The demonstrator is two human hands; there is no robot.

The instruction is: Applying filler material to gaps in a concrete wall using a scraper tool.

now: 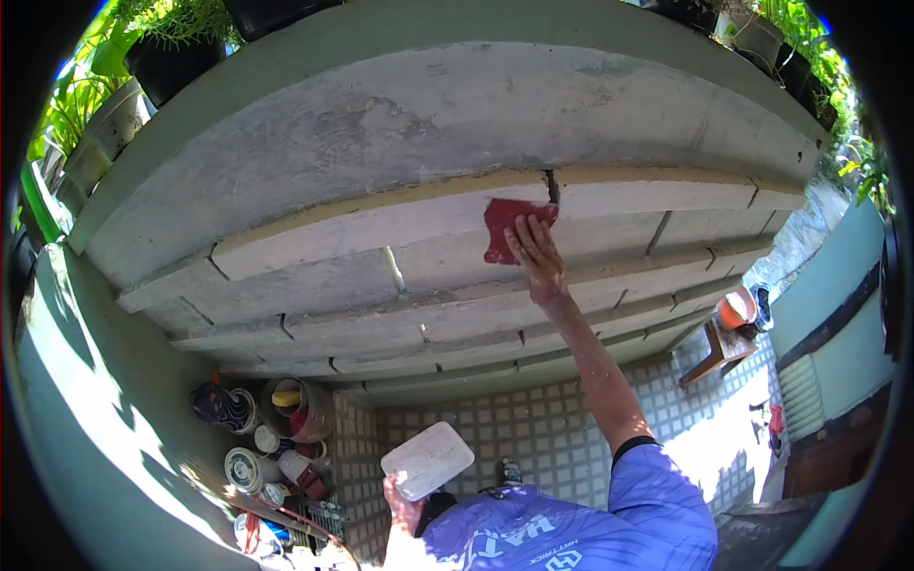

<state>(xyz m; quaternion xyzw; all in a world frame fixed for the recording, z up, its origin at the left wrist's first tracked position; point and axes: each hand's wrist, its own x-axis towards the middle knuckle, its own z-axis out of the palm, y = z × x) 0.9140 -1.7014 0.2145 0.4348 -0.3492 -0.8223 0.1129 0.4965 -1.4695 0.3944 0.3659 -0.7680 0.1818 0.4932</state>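
My right hand (538, 252) holds a red flat pad (505, 214) against a pale ledge (647, 195) of the stepped block wall, its fingers laid over the pad, just left of a dark vertical gap in that ledge. Low in the view, my left hand (405, 500) grips the near left corner of a white rectangular plastic tub (428, 452). Pale patches mark the wall (409, 105), and narrow slots cut through several ledges.
Potted plants (176, 62) line the top edge. Buckets and containers (243, 471) crowd the lower left beside a green side wall (95, 400). A wooden stool (705, 357) with an orange bucket (738, 309) stands at right on the tiled floor (533, 419). A hose (295, 519) lies lower left.
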